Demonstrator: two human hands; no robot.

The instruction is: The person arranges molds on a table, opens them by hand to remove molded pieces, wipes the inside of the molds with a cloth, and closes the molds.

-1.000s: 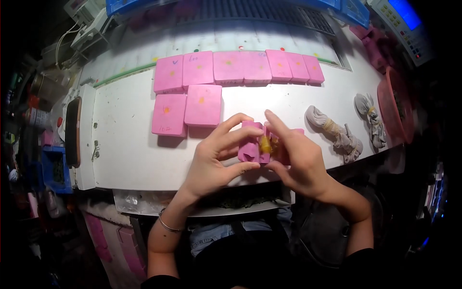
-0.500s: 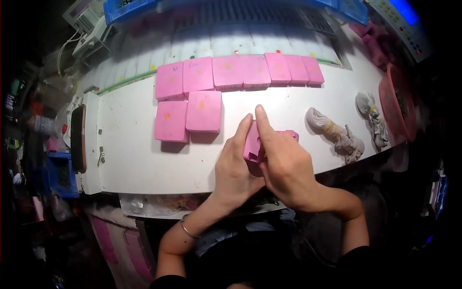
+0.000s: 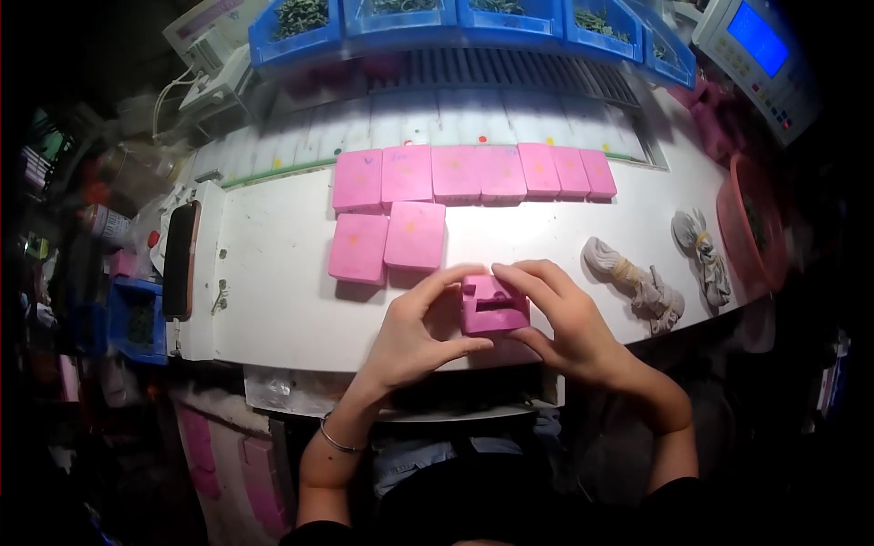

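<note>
A pink rubber mould block with notched corners and a dark slot in its near face is held over the front part of the white table. My left hand curves round its left side, fingertips at the far edge and thumb by the near edge. On the opposite side, my right hand grips the block between thumb and fingers. Beyond my hands, several pink blocks stand in a row. Two more pink blocks sit in front of the row's left end.
Two bundled pale gloves lie to the right, near a pink basket. A phone rests at the left. Blue bins of small greenish pieces line the back. A device with a blue screen stands back right.
My hands have opened out to either side of the mould block, and its slotted face now shows. The right index finger, stretched forward before, is bent onto the block. The view has shifted.
</note>
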